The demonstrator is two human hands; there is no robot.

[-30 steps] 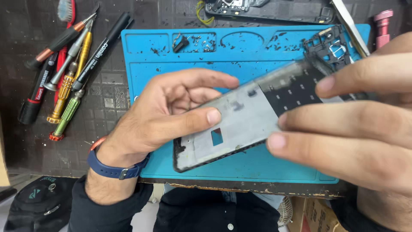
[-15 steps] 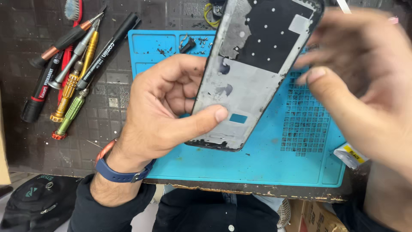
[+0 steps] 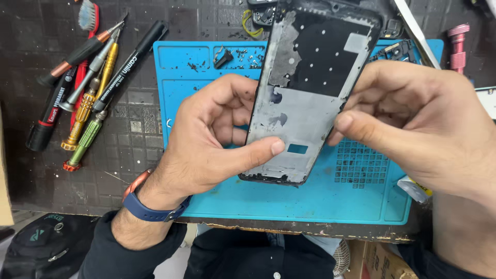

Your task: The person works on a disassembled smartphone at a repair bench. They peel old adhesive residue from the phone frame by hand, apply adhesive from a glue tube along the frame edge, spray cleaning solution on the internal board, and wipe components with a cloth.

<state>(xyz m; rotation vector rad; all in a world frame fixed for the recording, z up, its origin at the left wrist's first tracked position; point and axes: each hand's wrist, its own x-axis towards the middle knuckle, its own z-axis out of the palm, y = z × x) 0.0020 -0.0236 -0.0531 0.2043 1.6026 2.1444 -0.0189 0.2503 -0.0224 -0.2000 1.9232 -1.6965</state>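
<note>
A phone frame (image 3: 310, 98), grey metal below and black above, is held nearly upright over a blue work mat (image 3: 289, 201). My left hand (image 3: 212, 139) grips its lower left edge, thumb pressed across the grey plate beside a small rectangular cutout. My right hand (image 3: 413, 124) holds the frame's right edge with the fingertips. Both hands are above the mat's middle. The left wrist wears a blue band with an orange edge.
Several screwdrivers (image 3: 88, 108), two black markers and a brush (image 3: 88, 15) lie left of the mat. Small screws and a black part (image 3: 223, 58) sit in the mat's top trays. A pink tool (image 3: 458, 44) stands at the far right, metal tweezers (image 3: 413, 31) next to it.
The frame has swung from lying slanted across the mat to standing nearly upright. My right hand has moved in from the frame's far end to grip its right edge.
</note>
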